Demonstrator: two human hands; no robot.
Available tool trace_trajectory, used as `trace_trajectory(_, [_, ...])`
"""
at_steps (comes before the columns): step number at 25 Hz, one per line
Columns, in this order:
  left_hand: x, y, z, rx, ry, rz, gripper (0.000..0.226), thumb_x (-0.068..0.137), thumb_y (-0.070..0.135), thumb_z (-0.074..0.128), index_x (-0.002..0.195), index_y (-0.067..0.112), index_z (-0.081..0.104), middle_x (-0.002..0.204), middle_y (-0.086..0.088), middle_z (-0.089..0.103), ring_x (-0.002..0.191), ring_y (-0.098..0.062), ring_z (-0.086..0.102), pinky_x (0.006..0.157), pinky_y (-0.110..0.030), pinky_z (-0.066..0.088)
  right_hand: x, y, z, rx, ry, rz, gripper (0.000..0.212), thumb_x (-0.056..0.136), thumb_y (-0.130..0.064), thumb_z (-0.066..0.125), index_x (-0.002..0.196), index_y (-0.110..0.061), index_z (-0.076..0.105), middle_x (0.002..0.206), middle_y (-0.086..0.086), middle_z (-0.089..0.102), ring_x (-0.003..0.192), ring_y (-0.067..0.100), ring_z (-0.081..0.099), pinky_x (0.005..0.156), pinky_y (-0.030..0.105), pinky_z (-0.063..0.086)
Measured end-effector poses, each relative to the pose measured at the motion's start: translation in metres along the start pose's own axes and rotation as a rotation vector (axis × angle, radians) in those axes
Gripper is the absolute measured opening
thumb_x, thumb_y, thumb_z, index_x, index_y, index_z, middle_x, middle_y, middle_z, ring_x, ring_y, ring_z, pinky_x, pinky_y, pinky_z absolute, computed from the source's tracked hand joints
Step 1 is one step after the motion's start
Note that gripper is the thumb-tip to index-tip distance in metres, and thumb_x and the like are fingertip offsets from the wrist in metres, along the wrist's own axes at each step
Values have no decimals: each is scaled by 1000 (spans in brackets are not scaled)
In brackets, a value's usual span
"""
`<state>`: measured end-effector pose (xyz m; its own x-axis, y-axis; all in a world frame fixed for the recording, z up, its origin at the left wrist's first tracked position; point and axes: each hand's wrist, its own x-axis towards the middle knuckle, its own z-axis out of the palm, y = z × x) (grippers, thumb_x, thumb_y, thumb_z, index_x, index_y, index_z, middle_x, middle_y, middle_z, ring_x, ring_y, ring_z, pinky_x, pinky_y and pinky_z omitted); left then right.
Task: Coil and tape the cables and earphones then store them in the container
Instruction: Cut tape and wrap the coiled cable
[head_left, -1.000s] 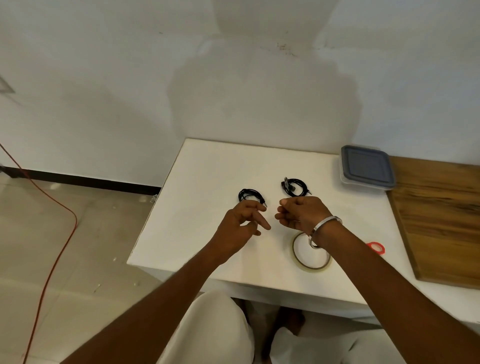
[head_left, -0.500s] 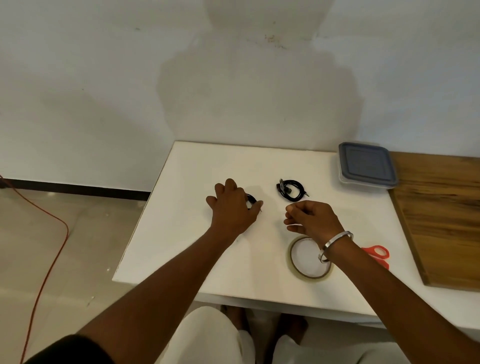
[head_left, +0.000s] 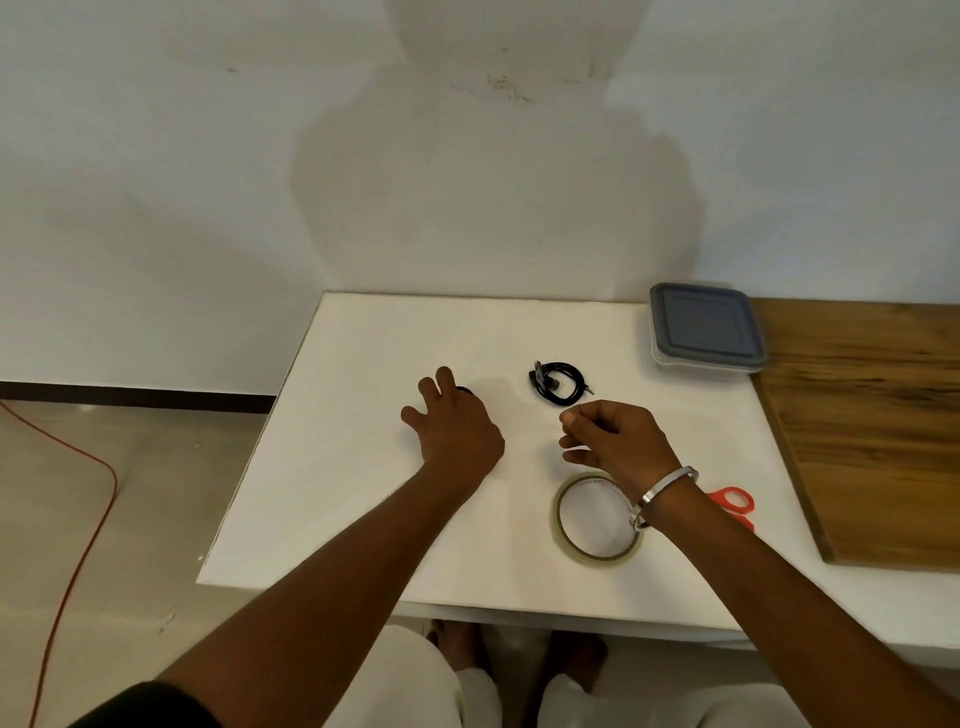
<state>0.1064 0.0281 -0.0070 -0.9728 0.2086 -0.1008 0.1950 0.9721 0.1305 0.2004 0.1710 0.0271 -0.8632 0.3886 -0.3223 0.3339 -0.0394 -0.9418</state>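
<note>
Hands either side of two coiled cables on the white counter (head_left: 363, 467)

Left hand (head_left: 457, 431) lies spread, fingers straight, over a small black coil (head_left: 464, 390) at centre frame, only the coil's far edge showing, so whether it presses or hovers is unclear. Right hand (head_left: 615, 441) sits just right of centre, fingers loosely curled, seemingly pinching something too thin to identify. Second black coil (head_left: 558, 383) lies just above the right hand, nearer it than the left. Lidded container (head_left: 706, 327) stands at upper right, well apart, likely reached by the right hand. Tape roll (head_left: 566, 540) lies under the right wrist.
</note>
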Motion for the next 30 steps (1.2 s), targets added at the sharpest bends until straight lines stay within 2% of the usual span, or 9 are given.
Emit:
trace_trajectory(4, [-14,-10,1,140,15,138,23,83,10,41,103,6,51,117,-8,37,108,-28,36,81,-40,30,-4,-2,1,10,-19,0,5,88,-11,63,87,-9,67,82,10,66,78,21,67,73,33,59])
trace_trajectory(7, [-18,-23,-5,139,51,217,20,87,10,39,105,10,49,99,-3,42,99,-25,41,72,-35,23,-8,-6,3,18,-55,-3,5,88,-11,63,87,-9,67,84,10,67,79,20,67,73,32,59])
trace_trajectory(11, [-20,-35,-26,85,156,412,10,81,9,66,81,10,56,69,5,36,72,-23,54,65,-35,28,-15,-18,6,6,-107,-50,4,86,-7,64,88,-7,67,84,10,68,79,20,68,71,28,59])
trace_trajectory(12, [-18,-39,-27,-20,115,415,4,91,13,56,88,11,55,72,5,41,80,-23,54,71,-36,30,-18,-22,6,0,-120,-69,4,86,-7,64,87,-8,67,83,10,68,78,19,68,70,26,59])
trace_trajectory(14, [-21,-47,-34,-333,-126,346,15,100,24,38,96,19,52,82,6,54,91,-17,53,83,-37,31,-25,-31,7,-23,-152,-114,4,85,-5,64,86,-8,67,81,10,69,74,18,70,68,24,58])
trace_trajectory(16, [-27,-51,-44,-602,-207,357,19,100,33,40,92,27,55,82,10,61,83,-9,57,81,-33,39,-32,-40,8,-39,-188,-152,5,85,-3,64,83,-8,66,77,10,71,69,18,70,65,23,57])
trace_trajectory(19, [-42,-48,-62,-844,-286,339,22,102,25,42,99,18,62,81,8,61,77,-3,58,75,-23,43,-40,-51,8,-113,-217,-215,7,84,-2,65,83,-9,66,74,8,71,67,21,70,63,24,56])
trace_trajectory(26, [-66,-37,-93,-1059,-427,293,25,104,20,37,106,16,61,79,6,55,74,-4,50,70,-20,36,-58,-63,6,-302,-210,-349,7,82,-8,68,86,-14,66,76,5,71,67,15,69,65,22,56])
trace_trajectory(30, [-79,-31,-99,-1144,-462,255,24,103,21,39,111,15,61,77,12,59,82,-6,54,77,-27,37,-66,-55,13,-89,-128,-260,5,83,-5,66,85,-10,65,78,12,70,71,22,68,64,24,56])
